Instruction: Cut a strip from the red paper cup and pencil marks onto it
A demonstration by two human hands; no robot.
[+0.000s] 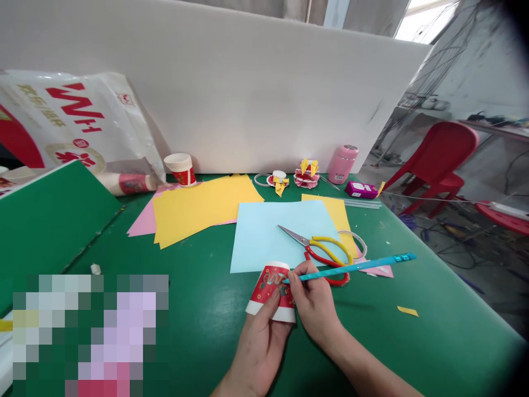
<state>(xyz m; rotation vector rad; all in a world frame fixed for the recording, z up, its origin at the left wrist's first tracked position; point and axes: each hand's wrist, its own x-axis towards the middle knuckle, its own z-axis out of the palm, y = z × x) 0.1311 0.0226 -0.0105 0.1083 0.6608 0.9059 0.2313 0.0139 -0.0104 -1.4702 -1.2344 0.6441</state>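
A red and white paper cup (264, 284) with a dragon print rests in my left hand (262, 344), whose thumb presses on its side. Its narrower end points away from me. My right hand (316, 300) is closed around a shiny blue pencil (359, 268), with the tip at the printed side of the cup. Just beyond both hands, scissors (308, 243) with red and yellow handles lie partly open on a light blue paper sheet (260, 231). A roll of tape (362, 241) sits right of the scissors.
Yellow sheets (202, 207) lie over pink paper at left. Along the white partition (256, 99) stand a stack of paper cups (182, 168), paper-decorated crafts (306, 175) and a pink bottle (343, 164). A green board (53, 220) slants at left; a blurred patch hides the lower left.
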